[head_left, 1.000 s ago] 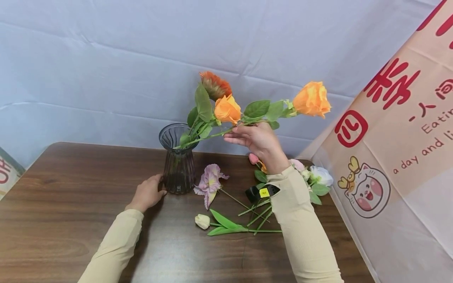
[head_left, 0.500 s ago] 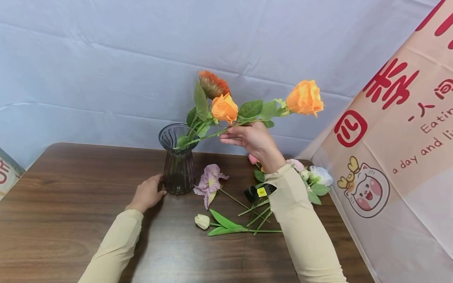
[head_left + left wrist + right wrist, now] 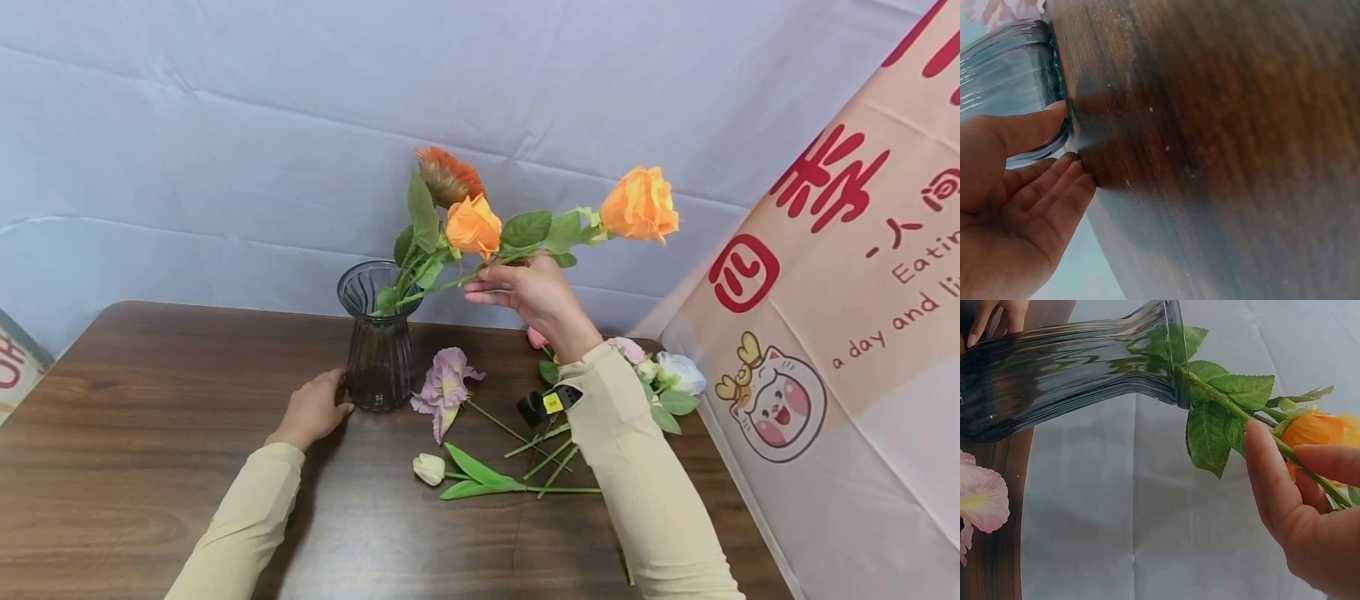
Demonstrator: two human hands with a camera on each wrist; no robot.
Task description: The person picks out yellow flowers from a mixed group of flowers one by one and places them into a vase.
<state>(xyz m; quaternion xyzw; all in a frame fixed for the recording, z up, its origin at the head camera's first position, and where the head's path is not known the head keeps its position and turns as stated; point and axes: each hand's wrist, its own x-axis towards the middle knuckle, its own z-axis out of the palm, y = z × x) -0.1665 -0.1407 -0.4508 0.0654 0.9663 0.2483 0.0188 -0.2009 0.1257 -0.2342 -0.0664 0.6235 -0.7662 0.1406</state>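
A ribbed, dark glass vase (image 3: 380, 367) stands upright near the table's back edge. At its base my left hand (image 3: 311, 408) rests on the table with relaxed fingers; in the left wrist view the thumb (image 3: 1035, 128) lies against the glass. My right hand (image 3: 543, 296) pinches the green stem of an orange rose spray (image 3: 639, 204) with two blooms. That stem slants down to the left into the vase mouth, as the right wrist view also shows. An orange-red daisy-like flower (image 3: 452, 177) rises behind the smaller bloom, its stem partly hidden by leaves.
On the table (image 3: 150, 467) right of the vase lie a purple flower (image 3: 444, 387) and a white tulip (image 3: 429, 469). Pale blue and pink flowers (image 3: 678, 372) lie partly behind my right sleeve. A cloth backdrop (image 3: 262, 167) and a printed banner (image 3: 847, 275) border the table.
My right hand has moved a little to the left with the rose spray, and its blooms have shifted toward the vase. The left hand and the vase have stayed in place.
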